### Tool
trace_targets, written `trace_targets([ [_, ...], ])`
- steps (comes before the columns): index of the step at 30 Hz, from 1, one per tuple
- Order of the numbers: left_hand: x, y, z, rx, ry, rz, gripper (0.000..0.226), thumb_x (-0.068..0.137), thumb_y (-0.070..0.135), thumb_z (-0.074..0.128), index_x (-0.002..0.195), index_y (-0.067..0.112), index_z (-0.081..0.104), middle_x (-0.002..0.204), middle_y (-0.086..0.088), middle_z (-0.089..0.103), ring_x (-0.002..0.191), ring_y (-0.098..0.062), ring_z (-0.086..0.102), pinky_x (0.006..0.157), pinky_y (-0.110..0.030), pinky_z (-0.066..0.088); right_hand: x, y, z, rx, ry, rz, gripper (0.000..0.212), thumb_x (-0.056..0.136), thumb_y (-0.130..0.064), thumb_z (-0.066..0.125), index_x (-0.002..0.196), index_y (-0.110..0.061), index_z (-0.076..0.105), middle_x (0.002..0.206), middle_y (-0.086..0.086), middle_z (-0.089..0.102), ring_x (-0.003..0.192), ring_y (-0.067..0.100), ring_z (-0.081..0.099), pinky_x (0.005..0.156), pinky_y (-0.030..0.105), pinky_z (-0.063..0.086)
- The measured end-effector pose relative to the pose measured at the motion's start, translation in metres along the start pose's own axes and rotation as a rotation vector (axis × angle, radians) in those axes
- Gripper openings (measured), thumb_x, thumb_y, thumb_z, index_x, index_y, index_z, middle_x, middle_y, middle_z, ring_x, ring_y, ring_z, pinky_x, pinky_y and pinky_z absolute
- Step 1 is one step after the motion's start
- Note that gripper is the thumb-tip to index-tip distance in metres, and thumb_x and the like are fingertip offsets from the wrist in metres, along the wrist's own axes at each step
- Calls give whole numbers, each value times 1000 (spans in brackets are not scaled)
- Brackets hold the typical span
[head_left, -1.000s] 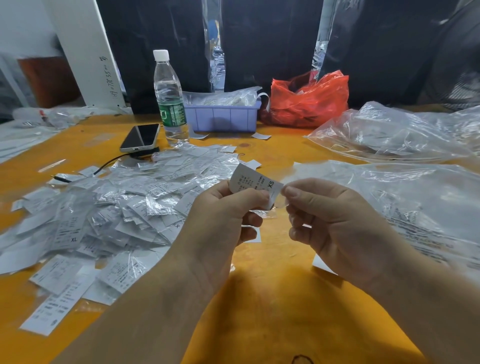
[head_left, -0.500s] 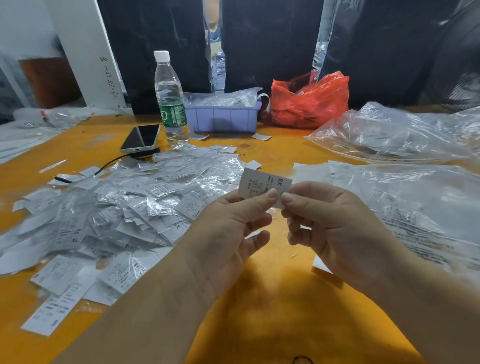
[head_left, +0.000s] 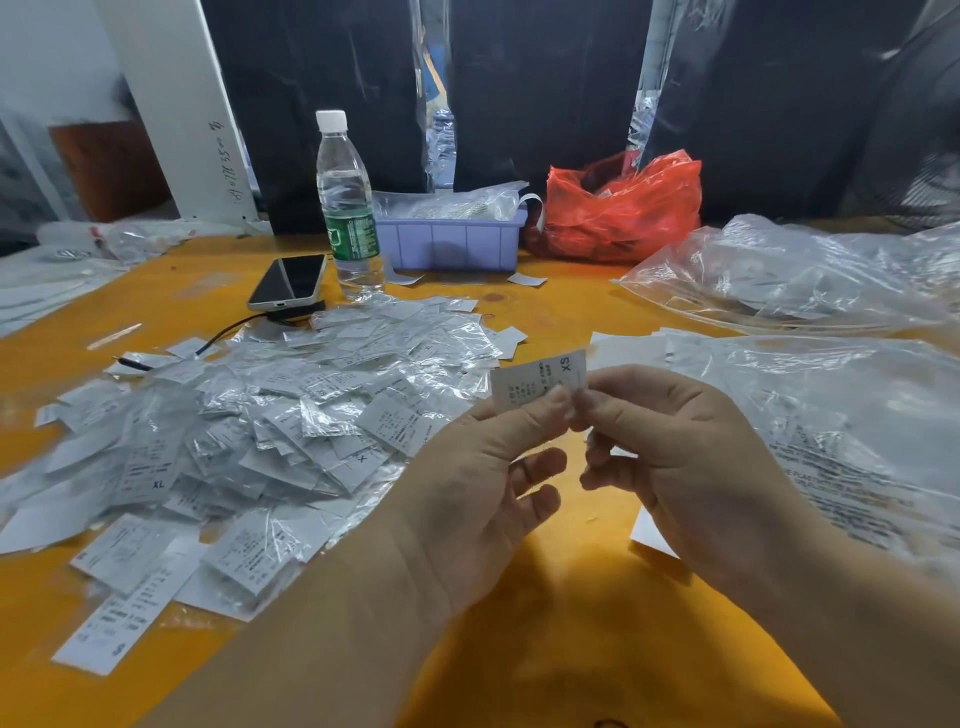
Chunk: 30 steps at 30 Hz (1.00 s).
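A small white size label, marked "XS" with the print turned upside down, is held up above the orange tabletop between the two grips. Its lower edge is pinched between thumb and forefinger of the left grip, the remaining fingers being loosely curled underneath. The lower right corner of the same label is pinched by the right grip, whose thumb tip nearly meets the left one. Whether the label is already in a clear sleeve cannot be told.

Just left of the left grip, a broad pile of sleeved labels is spread over the tabletop. Beyond that pile, well away from both grips, a phone is laid with a cable attached, and a water bottle is stood upright just beside it. A lilac tray is set behind the bottle, with a red plastic bag next to it. To the right of the right grip, clear plastic bags are laid out flat.
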<state>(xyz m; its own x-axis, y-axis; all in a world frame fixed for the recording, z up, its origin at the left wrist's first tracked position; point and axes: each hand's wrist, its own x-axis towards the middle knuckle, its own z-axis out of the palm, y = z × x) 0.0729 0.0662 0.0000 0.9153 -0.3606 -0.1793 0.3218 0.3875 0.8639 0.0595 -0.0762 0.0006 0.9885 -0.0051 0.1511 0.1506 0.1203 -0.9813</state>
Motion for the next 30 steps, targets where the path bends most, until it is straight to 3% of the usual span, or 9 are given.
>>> trace_targets([
  [3,3,4,-2,129,108,68,17,84,31,65,88,19,76,74,4,67,58,-9,56,56,-25,40,2,1,-2,-19,34,15,21,72,-25,69,84,-9,77,71,5,64,57,13,54,51,25,49],
  [7,5,7,-8,369,274,276,21,93,19,60,77,19,73,59,10,61,57,-9,49,57,-25,41,3,2,-3,-8,13,45,12,80,-15,67,85,-8,76,70,5,63,58,14,54,50,25,47],
  [10,4,3,-8,531,240,407,16,93,19,62,80,20,72,54,15,59,52,-1,49,53,-16,42,1,2,-2,-14,-37,39,19,74,-22,67,85,-11,77,70,4,61,59,13,55,50,25,47],
  [12,3,0,-7,567,192,456,14,91,20,64,80,22,73,58,14,61,54,1,51,52,-13,42,0,2,-2,-12,-46,38,14,82,-14,65,88,-11,77,71,4,60,60,13,55,51,24,48],
  [15,3,-1,-7,575,136,467,7,88,22,68,85,23,74,68,9,65,59,-3,53,56,-16,42,2,4,-3,-1,-51,48,15,85,-10,64,87,-13,78,74,6,62,61,14,56,52,25,50],
  [18,3,2,-9,522,110,406,9,90,23,66,96,23,74,71,8,66,61,-3,55,58,-19,43,3,3,-2,26,-64,74,22,68,-24,70,85,-12,78,75,7,64,61,14,57,52,27,50],
  [20,4,6,-11,490,95,363,14,92,20,62,92,21,76,70,7,66,62,-6,55,60,-24,43,4,2,-4,41,-54,91,27,64,-26,71,85,-12,78,74,6,64,61,13,58,51,26,50],
  [26,4,9,-12,564,101,414,16,91,10,59,81,12,71,53,15,57,51,1,49,50,-9,39,4,1,-4,61,-86,103,26,64,-26,72,85,-13,79,73,6,67,59,11,57,52,25,50],
  [30,3,10,-13,543,105,426,15,88,9,64,74,13,67,50,16,56,48,3,51,49,-7,38,5,-2,-6,86,-68,94,26,66,-27,71,86,-13,78,75,7,67,59,12,57,52,26,51],
])
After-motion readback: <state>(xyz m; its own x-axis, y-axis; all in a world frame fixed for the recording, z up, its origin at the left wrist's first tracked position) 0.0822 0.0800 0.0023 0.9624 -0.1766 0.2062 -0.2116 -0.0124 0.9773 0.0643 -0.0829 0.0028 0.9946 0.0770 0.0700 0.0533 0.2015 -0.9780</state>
